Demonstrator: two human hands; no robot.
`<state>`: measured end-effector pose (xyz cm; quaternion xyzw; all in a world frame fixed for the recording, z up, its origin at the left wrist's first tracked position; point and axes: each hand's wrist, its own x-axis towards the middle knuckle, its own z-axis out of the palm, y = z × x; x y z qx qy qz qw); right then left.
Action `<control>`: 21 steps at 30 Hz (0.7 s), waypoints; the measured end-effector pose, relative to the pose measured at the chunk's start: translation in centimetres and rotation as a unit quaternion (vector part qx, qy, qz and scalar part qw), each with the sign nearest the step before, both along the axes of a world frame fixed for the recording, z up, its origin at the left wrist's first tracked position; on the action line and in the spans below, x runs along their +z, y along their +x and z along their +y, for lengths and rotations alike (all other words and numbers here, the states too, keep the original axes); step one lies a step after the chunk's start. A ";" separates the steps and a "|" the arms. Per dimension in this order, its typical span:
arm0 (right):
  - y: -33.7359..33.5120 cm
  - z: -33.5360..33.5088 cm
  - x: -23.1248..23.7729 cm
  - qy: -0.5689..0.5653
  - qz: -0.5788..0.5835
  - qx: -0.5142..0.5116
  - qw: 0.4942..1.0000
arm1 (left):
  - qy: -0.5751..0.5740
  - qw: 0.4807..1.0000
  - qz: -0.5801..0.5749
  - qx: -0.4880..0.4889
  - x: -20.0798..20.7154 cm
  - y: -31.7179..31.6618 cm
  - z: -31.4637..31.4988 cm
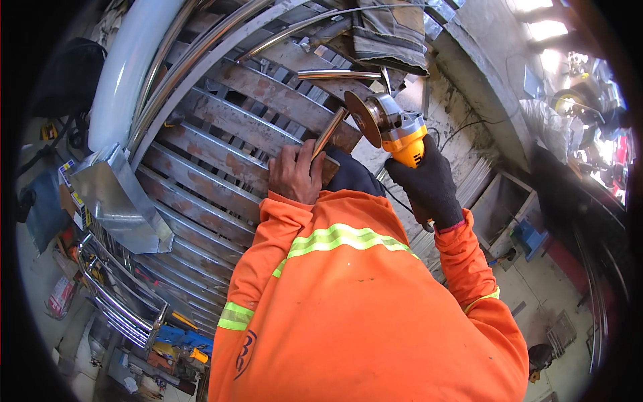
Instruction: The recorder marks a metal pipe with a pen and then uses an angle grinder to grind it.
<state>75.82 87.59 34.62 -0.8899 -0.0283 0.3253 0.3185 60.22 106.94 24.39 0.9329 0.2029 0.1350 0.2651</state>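
Observation:
My left hand point(295, 174), bare, is closed on a short shiny metal tube point(328, 136) and presses it against the slatted metal bench point(221, 151). A brownish block or slat end point(329, 171) shows beside its fingers. In a black glove, my right hand point(429, 181) grips a yellow angle grinder point(405, 139). The grinder's brown disc point(364, 119) stands on edge at the tube's far end; whether they touch I cannot tell. Another shiny tube point(338, 74) lies just beyond the disc.
Long bent tubes point(184, 63) and a pale wrapped roll point(130, 74) run along the far left. A folded sheet-metal piece point(124, 194) sits on the bench's left side, near curved chrome tubing point(124, 311). Grey cloth point(388, 37) hangs at the far edge. A thin cable point(479, 124) trails right.

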 end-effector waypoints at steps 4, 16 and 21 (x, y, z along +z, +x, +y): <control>0.3 0.7 1.0 -0.011 0.023 -0.003 1.000 | 0.009 1.000 0.006 0.003 -0.2 -0.1 -0.1; 0.5 0.8 0.4 0.006 0.013 0.015 1.000 | 0.021 1.000 0.009 0.001 -0.3 0.0 0.0; 0.5 0.6 0.0 0.000 0.012 0.019 1.000 | 0.014 1.000 0.012 -0.002 -0.3 0.0 -0.1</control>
